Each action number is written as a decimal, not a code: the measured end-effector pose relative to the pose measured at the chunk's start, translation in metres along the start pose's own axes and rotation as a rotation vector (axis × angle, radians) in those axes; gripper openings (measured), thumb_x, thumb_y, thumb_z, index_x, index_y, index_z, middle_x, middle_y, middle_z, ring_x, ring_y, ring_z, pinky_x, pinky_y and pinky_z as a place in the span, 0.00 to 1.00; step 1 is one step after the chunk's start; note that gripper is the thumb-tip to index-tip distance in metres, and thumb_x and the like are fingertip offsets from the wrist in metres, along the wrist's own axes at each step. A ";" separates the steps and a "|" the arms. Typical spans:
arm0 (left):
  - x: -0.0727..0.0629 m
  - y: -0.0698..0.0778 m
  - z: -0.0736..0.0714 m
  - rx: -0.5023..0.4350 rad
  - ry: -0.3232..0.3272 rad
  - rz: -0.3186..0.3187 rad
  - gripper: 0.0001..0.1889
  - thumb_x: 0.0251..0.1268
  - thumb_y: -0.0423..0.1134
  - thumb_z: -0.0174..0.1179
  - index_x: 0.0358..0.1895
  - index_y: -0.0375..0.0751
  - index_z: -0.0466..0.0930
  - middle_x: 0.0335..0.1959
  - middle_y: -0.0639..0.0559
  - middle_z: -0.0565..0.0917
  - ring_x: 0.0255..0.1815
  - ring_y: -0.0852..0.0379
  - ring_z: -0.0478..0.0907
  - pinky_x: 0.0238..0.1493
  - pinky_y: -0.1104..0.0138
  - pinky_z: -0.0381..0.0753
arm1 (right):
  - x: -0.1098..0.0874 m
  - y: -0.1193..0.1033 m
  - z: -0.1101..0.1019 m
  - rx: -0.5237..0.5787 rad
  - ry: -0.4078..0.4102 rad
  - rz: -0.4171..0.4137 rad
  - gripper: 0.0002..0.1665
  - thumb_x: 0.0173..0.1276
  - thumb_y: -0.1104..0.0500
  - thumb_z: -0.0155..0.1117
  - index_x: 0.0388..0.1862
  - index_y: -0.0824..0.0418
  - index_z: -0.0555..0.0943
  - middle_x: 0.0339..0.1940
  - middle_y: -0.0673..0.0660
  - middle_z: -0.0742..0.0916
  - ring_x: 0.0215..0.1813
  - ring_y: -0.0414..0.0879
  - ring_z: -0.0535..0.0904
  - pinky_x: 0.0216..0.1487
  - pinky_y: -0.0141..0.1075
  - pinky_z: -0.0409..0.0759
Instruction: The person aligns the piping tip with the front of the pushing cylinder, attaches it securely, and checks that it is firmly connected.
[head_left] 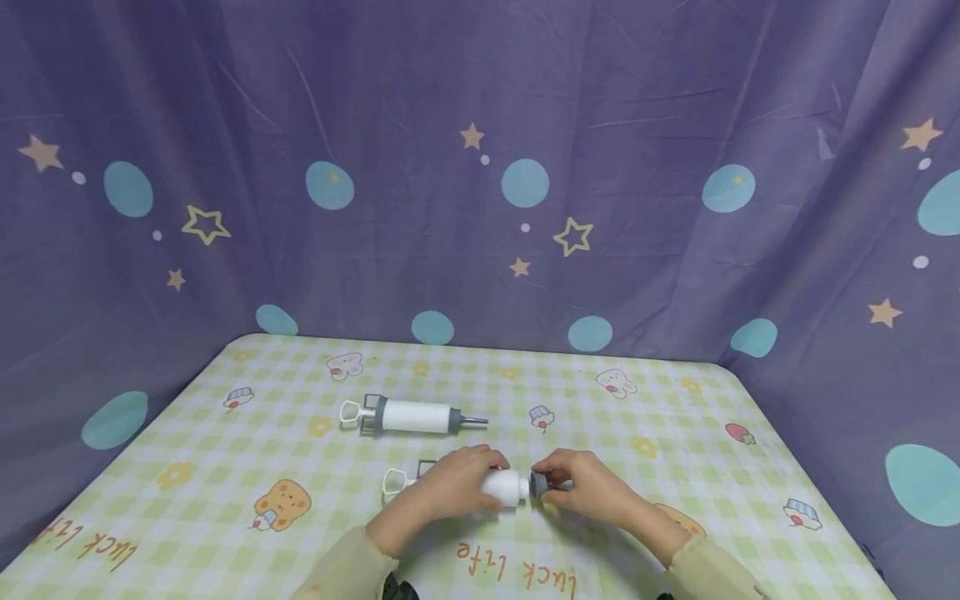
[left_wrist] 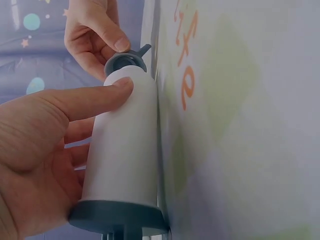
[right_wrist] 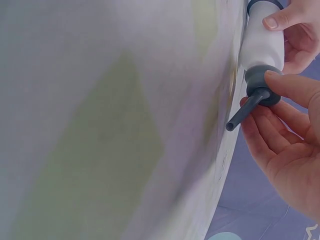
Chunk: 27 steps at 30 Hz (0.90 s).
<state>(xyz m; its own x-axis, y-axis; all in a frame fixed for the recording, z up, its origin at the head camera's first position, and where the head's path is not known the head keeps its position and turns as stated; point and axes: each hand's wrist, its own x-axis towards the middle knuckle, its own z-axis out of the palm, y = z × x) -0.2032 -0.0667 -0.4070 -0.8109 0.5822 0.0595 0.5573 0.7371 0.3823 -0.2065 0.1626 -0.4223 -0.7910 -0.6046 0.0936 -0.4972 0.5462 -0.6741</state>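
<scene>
Near the front of the table lies a large syringe with a white barrel [head_left: 504, 489] and a white loop handle [head_left: 395, 482]. My left hand [head_left: 456, 479] grips that barrel [left_wrist: 122, 155], its thumb lying along the top near the neck. Just off the neck, my right hand [head_left: 588, 482] pinches a dark grey nozzle cap [head_left: 537, 485] between thumb and fingers. A thin slanted spout [right_wrist: 245, 111] sticks out of the cap. In the head view a narrow gap shows between cap and neck. The left hand hides much of the syringe's grey rear end.
A second, similar syringe [head_left: 416, 417] lies farther back, its spout pointing right and its loop handle left. A green-checked cloth [head_left: 360, 533] with printed cartoons covers the table. Behind it hangs a purple curtain [head_left: 420, 267] with stars and blue ovals.
</scene>
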 end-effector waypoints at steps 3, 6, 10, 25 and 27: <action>0.000 -0.001 0.000 -0.003 0.010 0.005 0.22 0.42 0.46 0.70 0.45 0.46 0.80 0.37 0.58 0.80 0.35 0.63 0.74 0.37 0.71 0.73 | 0.001 0.000 0.000 0.002 0.003 0.003 0.21 0.56 0.59 0.66 0.49 0.66 0.78 0.44 0.55 0.83 0.42 0.44 0.82 0.43 0.31 0.79; 0.001 -0.002 0.001 -0.014 0.017 0.017 0.22 0.42 0.46 0.70 0.45 0.46 0.80 0.36 0.58 0.81 0.34 0.64 0.74 0.37 0.71 0.73 | 0.001 -0.001 0.001 0.002 0.009 0.002 0.22 0.56 0.59 0.67 0.49 0.66 0.78 0.44 0.54 0.83 0.42 0.44 0.82 0.44 0.32 0.80; 0.002 -0.002 0.000 -0.017 0.029 0.030 0.23 0.41 0.45 0.70 0.46 0.45 0.80 0.37 0.57 0.81 0.35 0.63 0.75 0.37 0.71 0.73 | 0.003 -0.002 0.001 0.013 0.021 0.003 0.22 0.56 0.58 0.67 0.49 0.65 0.78 0.44 0.53 0.83 0.43 0.44 0.81 0.45 0.34 0.79; 0.004 0.001 -0.002 -0.003 0.111 0.028 0.23 0.40 0.44 0.70 0.46 0.46 0.81 0.36 0.56 0.81 0.34 0.63 0.75 0.37 0.70 0.74 | 0.009 -0.009 0.001 0.054 0.044 -0.006 0.19 0.56 0.60 0.66 0.48 0.62 0.78 0.44 0.54 0.82 0.44 0.47 0.81 0.46 0.36 0.79; 0.004 0.001 -0.003 0.003 0.116 0.031 0.23 0.40 0.44 0.70 0.46 0.46 0.81 0.36 0.56 0.81 0.34 0.63 0.75 0.38 0.70 0.75 | 0.009 -0.009 0.001 0.058 0.048 -0.007 0.19 0.56 0.61 0.66 0.48 0.61 0.78 0.45 0.54 0.83 0.44 0.46 0.81 0.46 0.36 0.79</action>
<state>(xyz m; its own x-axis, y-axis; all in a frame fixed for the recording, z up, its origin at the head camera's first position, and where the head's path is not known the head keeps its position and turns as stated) -0.2064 -0.0641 -0.4037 -0.8083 0.5611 0.1781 0.5829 0.7206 0.3755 -0.2091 0.1517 -0.4158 -0.8045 -0.5789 0.1329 -0.4825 0.5064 -0.7146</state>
